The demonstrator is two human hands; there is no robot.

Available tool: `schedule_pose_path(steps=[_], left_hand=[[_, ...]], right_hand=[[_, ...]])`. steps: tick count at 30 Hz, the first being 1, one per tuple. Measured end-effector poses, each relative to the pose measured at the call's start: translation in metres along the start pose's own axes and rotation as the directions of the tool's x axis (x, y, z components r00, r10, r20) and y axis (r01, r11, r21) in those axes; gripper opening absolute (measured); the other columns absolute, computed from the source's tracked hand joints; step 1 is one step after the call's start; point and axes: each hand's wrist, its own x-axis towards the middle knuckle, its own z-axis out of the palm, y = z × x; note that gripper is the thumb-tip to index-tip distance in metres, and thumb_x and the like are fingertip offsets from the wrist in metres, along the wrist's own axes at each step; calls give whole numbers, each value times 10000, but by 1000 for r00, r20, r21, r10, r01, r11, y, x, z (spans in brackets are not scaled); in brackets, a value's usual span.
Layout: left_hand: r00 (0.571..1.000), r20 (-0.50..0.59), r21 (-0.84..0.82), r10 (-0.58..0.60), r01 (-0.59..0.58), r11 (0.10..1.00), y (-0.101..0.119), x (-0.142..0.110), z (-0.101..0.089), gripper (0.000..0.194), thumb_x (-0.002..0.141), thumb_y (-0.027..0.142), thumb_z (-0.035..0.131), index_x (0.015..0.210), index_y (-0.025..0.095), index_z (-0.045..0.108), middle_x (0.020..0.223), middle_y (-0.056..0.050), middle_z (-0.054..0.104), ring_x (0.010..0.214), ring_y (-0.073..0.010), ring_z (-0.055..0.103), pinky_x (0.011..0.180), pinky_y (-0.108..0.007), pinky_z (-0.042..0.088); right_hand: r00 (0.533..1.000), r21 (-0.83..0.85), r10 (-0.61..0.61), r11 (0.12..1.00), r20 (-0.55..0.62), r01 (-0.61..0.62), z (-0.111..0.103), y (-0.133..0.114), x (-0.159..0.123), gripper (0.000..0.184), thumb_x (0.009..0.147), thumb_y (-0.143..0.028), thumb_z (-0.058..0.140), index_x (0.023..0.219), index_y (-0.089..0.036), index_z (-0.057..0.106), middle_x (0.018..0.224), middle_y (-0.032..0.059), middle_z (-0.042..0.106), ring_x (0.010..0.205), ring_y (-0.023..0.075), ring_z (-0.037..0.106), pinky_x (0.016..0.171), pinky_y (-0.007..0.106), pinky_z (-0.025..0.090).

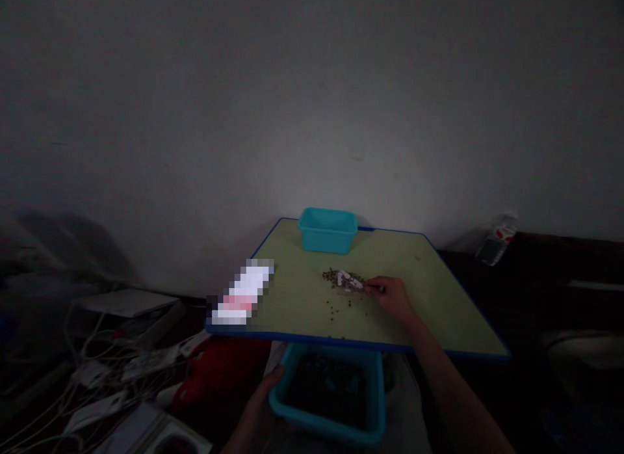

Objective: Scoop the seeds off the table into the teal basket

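Note:
On the tabletop (302, 298) lies a small pile of dark grain-like bits (331, 278) mixed with several whitish pieces (344, 276). My right hand (392, 296) reaches to the right side of this pile, its fingers pinched together. Whatever they hold is too dark and small to make out; a whitish piece lies right at the fingertips. Below the table's front edge, at my lap, is a turquoise plastic basin (329, 427) with dark contents. My left hand (268, 390) is closed on its left rim, with the thumb on top and the other fingers hidden.
A second turquoise basin (326, 240) stands at the table's back edge, near the wall. A bright, pixelated rectangle (244, 291) covers the left side of the table. Cables (104, 350) and boxes clutter the lower left. A plastic bottle (497, 239) leans at the right.

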Motion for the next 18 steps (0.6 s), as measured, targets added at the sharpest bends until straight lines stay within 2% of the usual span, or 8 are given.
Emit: schedule_pose_path(steps=[4, 7, 9, 14, 18], left_hand=[[1000, -5, -15, 10, -10, 1000, 2, -6, 7, 899, 837, 486, 624, 1568, 83, 289, 897, -127, 819, 926, -413, 739, 751, -509, 559], [1000, -18, -1, 8, -8, 1000, 2, -8, 8, 867, 858, 497, 598, 1562, 87, 301, 859, -114, 817, 862, -394, 743, 701, -488, 557], [1000, -9, 12, 15, -15, 1000, 2, -8, 7, 868, 860, 520, 590, 1554, 77, 316, 845, -115, 816, 851, -394, 737, 685, -484, 553], [1000, 18, 1, 12, -12, 1000, 0, -4, 2, 939, 826, 540, 618, 1558, 45, 302, 938, -154, 819, 921, -410, 729, 776, -496, 541], [999, 39, -23, -4, 5, 1000, 0, -4, 1, 947, 811, 550, 645, 1555, 66, 314, 966, -164, 819, 950, -417, 733, 793, -509, 546]], right_hand=[[1000, 68, 11, 998, 16, -12, -5, 0, -3, 168, 776, -235, 668, 832, -235, 826, 826, 50, 809, 756, 237, 741, 702, 317, 547], [999, 76, -1, 997, 40, -2, -5, 1, -3, 171, 759, -218, 663, 814, -229, 825, 806, 50, 806, 745, 236, 739, 692, 316, 546], [1000, 44, 3, 999, 17, -3, -4, 3, -3, 170, 762, -221, 663, 808, -236, 826, 803, 53, 805, 736, 240, 737, 698, 325, 546], [997, 1, 3, 1000, -71, -3, -4, 6, -1, 178, 809, -271, 654, 829, -246, 829, 832, 62, 807, 743, 244, 733, 725, 340, 545], [999, 40, -35, 999, -8, 35, -3, 3, -2, 180, 821, -274, 659, 871, -237, 828, 861, 63, 810, 772, 239, 737, 720, 325, 541]])
